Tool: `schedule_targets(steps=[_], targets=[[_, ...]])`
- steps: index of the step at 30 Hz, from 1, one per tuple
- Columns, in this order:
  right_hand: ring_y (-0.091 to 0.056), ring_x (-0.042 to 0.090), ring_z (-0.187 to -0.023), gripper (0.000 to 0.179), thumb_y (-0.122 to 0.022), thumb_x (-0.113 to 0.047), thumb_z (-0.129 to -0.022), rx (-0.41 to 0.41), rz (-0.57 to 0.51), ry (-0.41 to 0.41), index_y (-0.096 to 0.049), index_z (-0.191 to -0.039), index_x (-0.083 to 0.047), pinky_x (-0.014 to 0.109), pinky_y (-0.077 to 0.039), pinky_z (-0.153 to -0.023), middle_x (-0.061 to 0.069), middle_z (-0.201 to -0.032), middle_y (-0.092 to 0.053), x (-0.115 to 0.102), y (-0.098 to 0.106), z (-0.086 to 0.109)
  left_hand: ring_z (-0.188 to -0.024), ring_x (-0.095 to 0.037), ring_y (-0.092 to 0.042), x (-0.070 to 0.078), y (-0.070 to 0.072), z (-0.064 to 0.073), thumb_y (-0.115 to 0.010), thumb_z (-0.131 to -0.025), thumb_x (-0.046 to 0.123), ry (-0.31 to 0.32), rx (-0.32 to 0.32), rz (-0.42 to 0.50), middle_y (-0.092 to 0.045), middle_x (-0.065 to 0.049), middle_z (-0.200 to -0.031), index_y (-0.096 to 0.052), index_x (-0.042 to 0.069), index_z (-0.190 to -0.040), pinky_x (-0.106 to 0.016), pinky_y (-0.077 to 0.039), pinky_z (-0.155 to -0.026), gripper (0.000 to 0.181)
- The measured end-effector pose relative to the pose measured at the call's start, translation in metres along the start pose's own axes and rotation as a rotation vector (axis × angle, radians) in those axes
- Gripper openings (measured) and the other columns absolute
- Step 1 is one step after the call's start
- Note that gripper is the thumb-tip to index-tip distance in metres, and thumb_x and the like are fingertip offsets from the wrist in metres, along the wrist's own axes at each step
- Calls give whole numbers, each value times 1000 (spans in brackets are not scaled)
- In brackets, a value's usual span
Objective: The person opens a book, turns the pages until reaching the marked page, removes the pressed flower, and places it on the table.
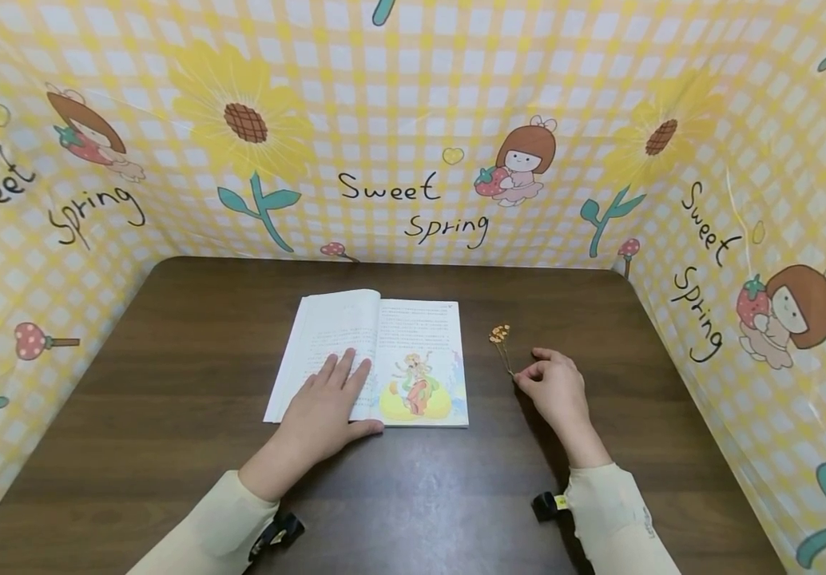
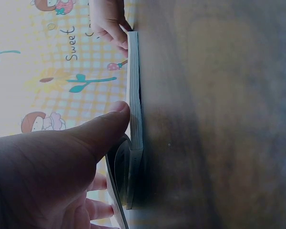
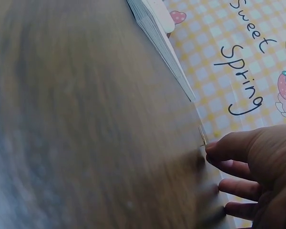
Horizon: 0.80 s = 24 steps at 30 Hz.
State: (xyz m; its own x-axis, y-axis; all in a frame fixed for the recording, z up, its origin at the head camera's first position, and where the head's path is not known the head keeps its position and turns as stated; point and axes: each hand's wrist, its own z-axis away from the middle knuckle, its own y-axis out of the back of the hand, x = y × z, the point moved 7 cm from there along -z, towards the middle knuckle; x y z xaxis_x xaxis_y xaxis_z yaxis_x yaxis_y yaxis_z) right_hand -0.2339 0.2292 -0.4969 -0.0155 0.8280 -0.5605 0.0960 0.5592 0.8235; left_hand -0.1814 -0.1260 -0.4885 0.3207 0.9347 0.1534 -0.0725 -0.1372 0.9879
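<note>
An open book [image 1: 420,326] lies on the table, with printed text on both pages and a colourful figure drawn low on the right page. My left hand [image 1: 323,411] rests on the left page, fingers spread and straight, thumb at the lower edge near the fold. In the left wrist view the thumb [image 2: 115,114] lies over the page-block side. To the right of the book, my right hand [image 1: 555,391] pinches the lower stem of a small dried flower sprig [image 1: 500,339] between thumb and forefinger. The right wrist view shows its thin stem [image 3: 203,137] at the fingertips.
The dark wooden table [image 1: 168,359] is bounded at the back and sides by a yellow checked cloth [image 1: 399,104] with sunflowers, cartoon girls and lettering. Black wrist cameras sit on both sleeves [image 1: 621,511].
</note>
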Motion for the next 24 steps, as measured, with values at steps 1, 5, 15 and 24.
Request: schedule_targets(steps=[1,5,15,24], targets=[[-47,43,-137,16,-78,-24,-89,0,-1,1,-79,-78,-12,60,-31,-111,15,-143,-61,0,0,0,-153,-45,-26,0,0,0,-70,-84,70,0,2,-2,-25,-20,-167,-34,11,-161,-64,-36,-113,103],[-46,42,-137,16,-78,-24,-89,-4,0,-4,-79,-78,-12,60,-31,-112,14,-143,-60,-1,0,-1,-152,-45,-26,0,1,0,-70,-84,70,-2,8,-2,-25,-21,-167,-34,11,-161,-64,-36,-113,103],[-47,42,-137,16,-79,-24,-88,-1,6,-1,-79,-78,-11,60,-32,-111,15,-143,-61,-2,0,1,-153,-45,-26,0,1,1,-70,-84,69,-1,10,2,-25,-21,-168,-34,11,-161,-64,-36,-113,103],[-46,41,-138,17,-79,-24,-88,-2,6,-5,-79,-79,-10,59,-31,-111,14,-143,-61,-2,1,1,-153,-44,-25,-1,0,1,-69,-84,70,3,3,5,-24,-20,-168,-33,11,-161,-64,-35,-113,103]])
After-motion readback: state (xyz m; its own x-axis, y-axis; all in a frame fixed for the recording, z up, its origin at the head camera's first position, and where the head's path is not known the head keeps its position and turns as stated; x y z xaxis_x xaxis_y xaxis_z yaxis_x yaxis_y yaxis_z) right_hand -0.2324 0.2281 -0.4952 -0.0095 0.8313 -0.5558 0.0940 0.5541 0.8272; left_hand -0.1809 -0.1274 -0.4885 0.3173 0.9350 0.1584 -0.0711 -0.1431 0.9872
